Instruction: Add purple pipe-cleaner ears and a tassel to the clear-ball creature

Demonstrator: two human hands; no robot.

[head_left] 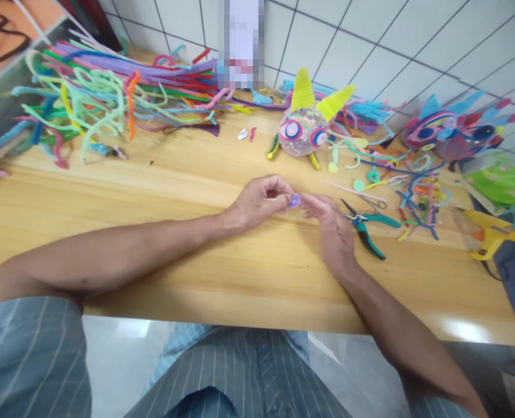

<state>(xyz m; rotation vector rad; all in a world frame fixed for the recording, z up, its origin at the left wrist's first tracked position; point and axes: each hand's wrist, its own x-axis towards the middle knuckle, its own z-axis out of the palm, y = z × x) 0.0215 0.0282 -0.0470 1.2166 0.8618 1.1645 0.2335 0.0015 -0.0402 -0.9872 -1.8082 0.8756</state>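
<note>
Between the thumb and forefinger of my left hand (259, 204) is a small purple coil of pipe cleaner (294, 201), held just above the wooden table. My right hand (333, 229) is beside it with fingers stretched out, their tips close to the coil's right edge; whether they touch it I cannot tell. Green-handled pliers (366, 223) lie just right of that hand, in front of small scissors (375, 202). Beyond both hands stands a clear round creature (298, 132) with yellow ears, ringed eyes and short legs.
Loose pipe cleaners (96, 98) heap up at the back left, and cut pieces (420, 200) scatter on the right. Two decorated masks or figures (451, 130) stand at the back right. A yellow glue gun (492, 232) lies near the right edge. A tiled wall (348, 40) borders the back.
</note>
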